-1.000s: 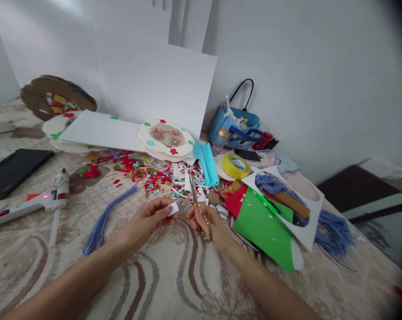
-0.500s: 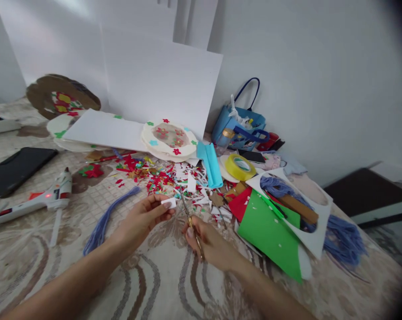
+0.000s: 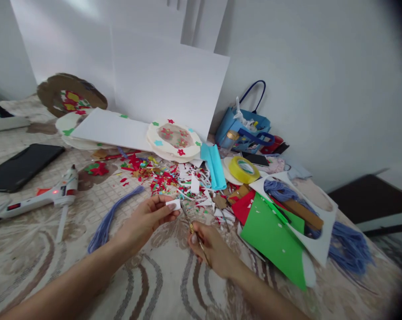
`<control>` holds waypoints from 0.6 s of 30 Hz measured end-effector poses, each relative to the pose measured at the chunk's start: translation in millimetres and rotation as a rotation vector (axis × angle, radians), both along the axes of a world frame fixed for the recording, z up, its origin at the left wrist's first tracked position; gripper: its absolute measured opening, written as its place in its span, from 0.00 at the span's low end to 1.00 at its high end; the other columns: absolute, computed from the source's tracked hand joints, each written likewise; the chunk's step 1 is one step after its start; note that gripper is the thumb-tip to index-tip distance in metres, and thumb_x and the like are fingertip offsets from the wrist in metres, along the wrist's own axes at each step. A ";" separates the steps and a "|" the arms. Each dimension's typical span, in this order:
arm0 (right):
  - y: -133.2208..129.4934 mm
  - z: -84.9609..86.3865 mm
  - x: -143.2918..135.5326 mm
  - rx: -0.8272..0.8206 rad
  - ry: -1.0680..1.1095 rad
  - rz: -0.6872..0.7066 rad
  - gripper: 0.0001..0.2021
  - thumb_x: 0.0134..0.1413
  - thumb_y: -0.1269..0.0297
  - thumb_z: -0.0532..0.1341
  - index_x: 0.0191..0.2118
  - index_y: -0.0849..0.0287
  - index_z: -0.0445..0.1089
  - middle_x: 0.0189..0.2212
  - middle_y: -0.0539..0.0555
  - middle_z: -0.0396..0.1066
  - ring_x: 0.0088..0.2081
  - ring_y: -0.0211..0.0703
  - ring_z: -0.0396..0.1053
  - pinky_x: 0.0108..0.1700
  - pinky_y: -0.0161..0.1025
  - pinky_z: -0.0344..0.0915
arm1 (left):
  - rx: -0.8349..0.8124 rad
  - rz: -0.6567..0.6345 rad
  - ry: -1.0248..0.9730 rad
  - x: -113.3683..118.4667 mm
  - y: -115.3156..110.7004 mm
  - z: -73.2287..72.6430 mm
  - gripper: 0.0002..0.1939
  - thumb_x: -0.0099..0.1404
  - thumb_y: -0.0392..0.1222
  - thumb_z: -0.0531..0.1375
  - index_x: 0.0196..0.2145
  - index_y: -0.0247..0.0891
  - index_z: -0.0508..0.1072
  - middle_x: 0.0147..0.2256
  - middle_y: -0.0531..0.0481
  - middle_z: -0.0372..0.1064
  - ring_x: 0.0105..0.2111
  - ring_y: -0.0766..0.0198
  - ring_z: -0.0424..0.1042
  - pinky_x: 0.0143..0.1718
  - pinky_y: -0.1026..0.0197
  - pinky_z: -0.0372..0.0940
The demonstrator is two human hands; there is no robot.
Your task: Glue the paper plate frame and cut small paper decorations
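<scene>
Left hand (image 3: pixel 159 212): thumb and fingers pinching a small white paper piece (image 3: pixel 174 204) by its left part, the right end sticking out past the fingertips.
Right hand (image 3: pixel 206 244): closed round the gold-coloured handles of the scissors (image 3: pixel 190 225), at the right of the paper.
Scissors: blades slanting up and left, tips beside the free end of the paper; whether they touch it, or stand parted, I cannot tell.
Paper piece: above the worktop (image 3: pixel 169 284), just short of the scraps (image 3: pixel 164 180).
Scraps: a loose spread of red, white, yellow, green and blue cuttings beyond both hands.
Yarn: a blue bundle (image 3: pixel 112 220) lying left of the left hand, near the forearm.
Glue gun (image 3: pixel 52 195): on its side at the far left, a red light glowing, a pale stick jutting toward the person.
Tablet-like black device (image 3: pixel 26 165): flat behind the glue gun.
Round frame (image 3: pixel 154 141): pale, with flower shapes on its rim, behind the scraps.
Tape roll (image 3: pixel 243 177): yellow, right of a folded light-blue piece (image 3: pixel 215 168).
Green sheet (image 3: pixel 271 240): right of the right hand, overlapping a red sheet (image 3: pixel 243 208).
Bag (image 3: pixel 226 126): blue, at the back against the wall.
</scene>
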State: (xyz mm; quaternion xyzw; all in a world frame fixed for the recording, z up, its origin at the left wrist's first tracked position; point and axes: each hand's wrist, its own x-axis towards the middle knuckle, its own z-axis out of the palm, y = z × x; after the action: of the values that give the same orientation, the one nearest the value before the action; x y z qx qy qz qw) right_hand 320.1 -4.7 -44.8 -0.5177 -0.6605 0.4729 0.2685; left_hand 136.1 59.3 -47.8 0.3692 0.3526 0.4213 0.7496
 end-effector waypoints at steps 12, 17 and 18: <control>1.4 0.1 0.0 0.012 -0.012 -0.013 0.25 0.54 0.38 0.49 0.25 0.57 0.55 0.18 0.45 0.51 0.20 0.33 0.47 0.21 0.32 0.43 | -0.017 0.034 0.027 1.2 -2.1 7.7 0.13 0.52 0.41 0.68 0.34 0.35 0.70 0.28 0.52 0.73 0.29 0.69 0.71 0.34 0.67 0.65; 2.2 1.8 0.1 0.011 -0.035 -0.024 0.22 0.56 0.43 0.51 0.25 0.58 0.57 0.17 0.46 0.53 0.19 0.33 0.50 0.21 0.32 0.45 | -0.021 0.016 0.012 -0.1 -1.6 6.0 0.12 0.53 0.40 0.67 0.34 0.35 0.70 0.28 0.53 0.73 0.29 0.70 0.71 0.34 0.68 0.65; 2.3 1.6 0.4 0.011 -0.040 -0.030 0.21 0.56 0.44 0.52 0.25 0.58 0.58 0.17 0.46 0.54 0.19 0.34 0.50 0.21 0.32 0.46 | -0.021 0.014 0.010 -0.3 -1.5 6.0 0.12 0.53 0.40 0.67 0.34 0.35 0.70 0.28 0.53 0.73 0.28 0.70 0.71 0.33 0.68 0.65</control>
State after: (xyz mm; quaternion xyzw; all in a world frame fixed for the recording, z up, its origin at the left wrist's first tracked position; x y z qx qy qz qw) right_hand 320.5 -2.4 -43.3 -0.5355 -0.6605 0.4547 0.2650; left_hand 135.8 57.8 -41.7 0.3611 0.3634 0.4209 0.7486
